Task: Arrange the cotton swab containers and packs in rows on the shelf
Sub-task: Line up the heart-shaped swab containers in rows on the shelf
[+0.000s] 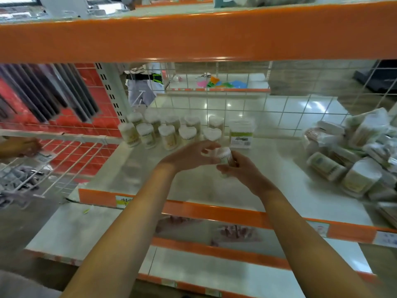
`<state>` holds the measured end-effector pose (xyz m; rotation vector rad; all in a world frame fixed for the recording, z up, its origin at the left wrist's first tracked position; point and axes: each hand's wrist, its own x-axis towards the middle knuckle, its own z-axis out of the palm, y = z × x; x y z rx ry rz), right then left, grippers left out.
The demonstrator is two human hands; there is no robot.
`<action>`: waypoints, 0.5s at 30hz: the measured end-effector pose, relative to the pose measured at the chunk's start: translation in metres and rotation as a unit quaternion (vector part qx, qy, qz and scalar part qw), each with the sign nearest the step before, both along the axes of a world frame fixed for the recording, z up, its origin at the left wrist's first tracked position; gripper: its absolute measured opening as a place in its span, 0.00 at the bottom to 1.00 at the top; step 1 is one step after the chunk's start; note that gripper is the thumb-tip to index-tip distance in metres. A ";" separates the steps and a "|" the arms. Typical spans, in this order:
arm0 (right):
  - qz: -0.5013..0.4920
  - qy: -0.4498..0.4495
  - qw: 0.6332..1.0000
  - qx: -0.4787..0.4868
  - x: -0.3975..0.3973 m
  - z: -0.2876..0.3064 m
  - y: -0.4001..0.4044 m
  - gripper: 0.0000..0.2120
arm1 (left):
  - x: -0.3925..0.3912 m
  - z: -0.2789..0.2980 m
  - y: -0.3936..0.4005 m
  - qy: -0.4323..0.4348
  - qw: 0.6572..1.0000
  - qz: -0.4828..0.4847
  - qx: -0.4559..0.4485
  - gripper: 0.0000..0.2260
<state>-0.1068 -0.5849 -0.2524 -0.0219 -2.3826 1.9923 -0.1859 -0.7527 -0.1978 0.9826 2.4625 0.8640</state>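
A small clear cotton swab container (pixel 225 157) with a white lid is held above the middle of the white shelf (pixel 214 183). My right hand (pixel 240 168) grips it from below and the right. My left hand (pixel 193 155) touches its top with spread fingertips. Behind my hands, several swab containers with heart-shaped lids (pixel 167 133) stand in two rows at the back left of the shelf. A taller rectangular swab box (pixel 241 133) stands at the right end of those rows. A loose pile of swab containers and packs (pixel 352 160) lies at the shelf's right side.
A thick orange beam (pixel 193 33) of the upper shelf runs overhead. A white wire grid (pixel 279 108) backs the shelf. A wire basket (pixel 32 168) hangs at the left, with another person's hand (pixel 23 146) over it. Lower orange-edged shelves (pixel 214 246) lie below.
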 end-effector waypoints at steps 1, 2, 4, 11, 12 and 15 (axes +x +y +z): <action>0.003 -0.003 1.000 -0.001 -0.002 0.000 -0.002 0.12 | -0.003 -0.001 -0.002 -0.015 1.000 -0.005 -0.005 0.25; 0.006 -0.007 1.000 0.001 -0.003 -0.001 -0.004 0.12 | -0.007 -0.002 -0.004 -0.028 1.000 -0.006 -0.006 0.25; 0.011 -0.011 1.000 -0.001 -0.006 -0.002 -0.007 0.13 | -0.012 -0.004 -0.007 -0.035 0.999 -0.013 -0.001 0.25; 0.006 -0.028 0.999 -0.014 -0.019 -0.005 -0.012 0.16 | -0.024 -0.008 -0.009 -0.021 0.999 -0.007 0.031 0.25; 0.002 -0.028 1.000 -0.014 -0.021 -0.005 -0.012 0.16 | -0.025 -0.008 -0.008 -0.018 0.999 -0.005 0.041 0.24; -0.011 -0.025 1.000 0.009 -0.025 -0.007 -0.013 0.17 | -0.028 -0.011 -0.008 -0.003 0.998 0.011 0.065 0.24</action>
